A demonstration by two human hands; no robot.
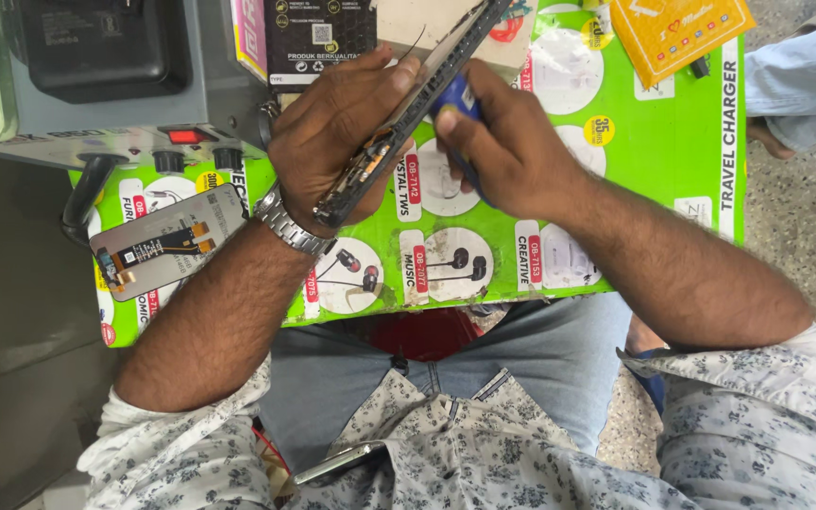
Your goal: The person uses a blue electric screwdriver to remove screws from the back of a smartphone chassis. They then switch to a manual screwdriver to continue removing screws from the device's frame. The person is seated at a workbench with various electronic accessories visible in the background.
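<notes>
Left hand (pixel 337 132) wrapped around an opened smartphone (pixel 408 113), gripping it edge-on, so the slim dark body runs as a long diagonal bar from the wrist up toward the top of the view. Fingers curl over the upper side, thumb underneath; exposed circuitry with copper-coloured bits shows at the lower end, near the palm. Right hand (pixel 507 142) sits just beside it, touching the phone's flank, fingers closed tight on a blue-handled tool (pixel 460 99) whose tip is hidden against the phone's edge. A steel link wristwatch (pixel 290 222) gleams on the left wrist. Underneath, a glossy green cardboard sheet (pixel 663 161) printed with earphone pictures serves as the work surface across the lap. Lying flat on its left end, well apart from both hands: a detached grey phone screen panel (pixel 167 236), rectangular, with an orange flex cable.
</notes>
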